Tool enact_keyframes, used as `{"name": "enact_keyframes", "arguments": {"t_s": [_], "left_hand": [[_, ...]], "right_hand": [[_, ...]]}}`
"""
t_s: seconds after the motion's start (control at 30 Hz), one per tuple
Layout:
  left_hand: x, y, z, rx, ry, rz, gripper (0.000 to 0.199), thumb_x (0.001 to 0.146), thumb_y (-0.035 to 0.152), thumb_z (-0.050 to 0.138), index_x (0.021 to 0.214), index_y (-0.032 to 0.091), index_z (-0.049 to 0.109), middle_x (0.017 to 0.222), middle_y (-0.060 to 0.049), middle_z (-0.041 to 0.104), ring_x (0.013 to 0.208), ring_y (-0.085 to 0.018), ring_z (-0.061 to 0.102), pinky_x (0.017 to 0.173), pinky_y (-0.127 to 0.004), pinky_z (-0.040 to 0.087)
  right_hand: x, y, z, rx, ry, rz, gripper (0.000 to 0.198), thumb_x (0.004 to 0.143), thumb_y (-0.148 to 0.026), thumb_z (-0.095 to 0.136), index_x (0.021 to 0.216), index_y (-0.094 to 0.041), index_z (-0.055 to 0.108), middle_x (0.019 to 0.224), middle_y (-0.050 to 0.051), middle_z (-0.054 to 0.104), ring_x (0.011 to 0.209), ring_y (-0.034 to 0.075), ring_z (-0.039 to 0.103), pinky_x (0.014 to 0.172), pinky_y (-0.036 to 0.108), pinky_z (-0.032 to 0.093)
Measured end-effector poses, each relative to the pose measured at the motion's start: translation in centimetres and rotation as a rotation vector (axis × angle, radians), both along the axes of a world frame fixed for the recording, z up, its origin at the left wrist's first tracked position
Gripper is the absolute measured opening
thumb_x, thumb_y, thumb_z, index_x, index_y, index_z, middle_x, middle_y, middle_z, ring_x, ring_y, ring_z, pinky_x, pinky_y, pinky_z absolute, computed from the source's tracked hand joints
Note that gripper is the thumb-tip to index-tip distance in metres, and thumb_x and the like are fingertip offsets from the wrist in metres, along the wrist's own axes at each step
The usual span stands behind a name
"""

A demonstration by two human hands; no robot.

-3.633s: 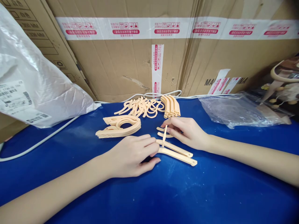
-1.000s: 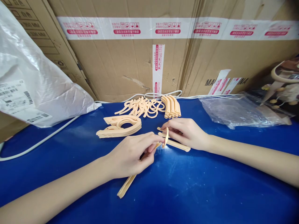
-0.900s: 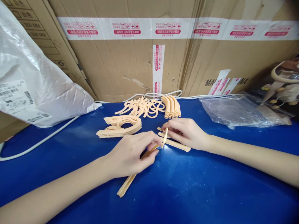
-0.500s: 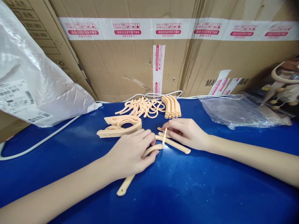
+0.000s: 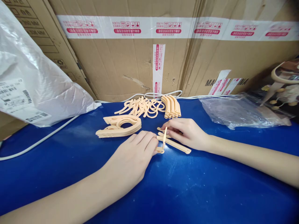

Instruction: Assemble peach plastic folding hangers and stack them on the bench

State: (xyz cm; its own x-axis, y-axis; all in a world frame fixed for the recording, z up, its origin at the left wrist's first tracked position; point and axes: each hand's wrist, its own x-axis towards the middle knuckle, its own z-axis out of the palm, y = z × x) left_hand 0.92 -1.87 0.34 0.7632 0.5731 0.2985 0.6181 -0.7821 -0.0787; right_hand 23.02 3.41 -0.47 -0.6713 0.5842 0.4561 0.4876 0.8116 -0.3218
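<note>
My left hand [image 5: 130, 158] is closed around a beige plastic hanger arm [image 5: 159, 150]. Only its end shows past the fingertips; the rest is hidden under the hand. My right hand [image 5: 190, 132] pinches a slim beige hanger piece [image 5: 164, 135], seen edge-on and upright, whose lower end meets the tip of that arm. Beneath the right fingers lie loose hanger arms [image 5: 178, 146], partly covered by the hand. Just beyond my left hand is a stack of folded hangers [image 5: 116, 133].
Behind the hands sit a pile of curved hanger parts [image 5: 142, 106] and a neat stack of hanger arms [image 5: 171, 106]. A clear plastic bag [image 5: 235, 110] rests on the blue table [image 5: 187, 193] at right. A white package [image 5: 35, 68], a cable [image 5: 42, 151] and cardboard boxes [image 5: 126, 62] border it.
My left hand has turned palm-down over the hanger arm, whose long end pointing toward me is now hidden. The right hand is nearly still, holding its piece upright.
</note>
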Motion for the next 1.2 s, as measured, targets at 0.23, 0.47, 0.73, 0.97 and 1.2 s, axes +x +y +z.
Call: {"name": "enact_keyframes", "arguments": {"t_s": [0.23,0.47,0.73,0.97,1.2], "left_hand": [[0.0,0.2,-0.4,-0.145,-0.164,0.025,0.02,0.088,0.005,0.032,0.098,0.016,0.047,0.105,-0.011,0.057,0.094,-0.025,0.053,0.081,-0.043,0.048],[-0.2,0.5,-0.9,-0.181,-0.22,-0.016,0.02,0.089,0.006,0.029,0.091,0.017,0.046,0.1,-0.01,0.056,0.093,-0.025,0.051,0.078,-0.041,0.046],[0.0,0.6,-0.2,-0.387,-0.228,-0.092,0.029,0.091,0.047,0.045,0.091,0.018,0.05,0.106,-0.007,0.055,0.091,-0.021,0.05,0.078,-0.035,0.046],[-0.5,0.8,0.3,-0.548,-0.222,-0.189,0.057,0.065,0.063,0.067,0.101,0.021,0.052,0.12,-0.009,0.051,0.105,-0.026,0.048,0.084,-0.036,0.047],[-0.7,0.9,1.3,-0.679,-0.191,-0.179,0.05,0.062,0.052,0.076,0.097,0.023,0.054,0.126,-0.006,0.048,0.109,-0.024,0.048,0.082,-0.034,0.049]], "right_hand": [[0.1,-0.1,0.0,-0.09,0.049,-0.001,0.022,0.094,-0.03,0.044,0.095,-0.016,0.06,0.087,0.004,0.067,0.077,0.012,0.061,0.07,0.024,0.045],[-0.8,-0.9,1.1,-0.654,0.455,-0.117,0.031,0.085,-0.043,0.057,0.074,-0.014,0.06,0.065,-0.002,0.051,0.058,0.008,0.042,0.053,0.022,0.033],[-1.4,-1.5,1.1,-0.902,0.553,-0.046,0.026,0.083,-0.039,0.06,0.076,-0.014,0.061,0.052,-0.008,0.035,0.045,0.004,0.025,0.042,0.02,0.02],[-1.3,-2.0,0.6,-0.854,0.513,-0.012,0.024,0.084,-0.038,0.059,0.08,-0.015,0.061,0.066,-0.003,0.051,0.057,0.007,0.041,0.053,0.021,0.035],[-1.5,-1.9,0.5,-0.817,0.508,-0.037,0.024,0.085,-0.038,0.058,0.078,-0.014,0.06,0.064,-0.004,0.047,0.056,0.006,0.038,0.05,0.02,0.031]]}}
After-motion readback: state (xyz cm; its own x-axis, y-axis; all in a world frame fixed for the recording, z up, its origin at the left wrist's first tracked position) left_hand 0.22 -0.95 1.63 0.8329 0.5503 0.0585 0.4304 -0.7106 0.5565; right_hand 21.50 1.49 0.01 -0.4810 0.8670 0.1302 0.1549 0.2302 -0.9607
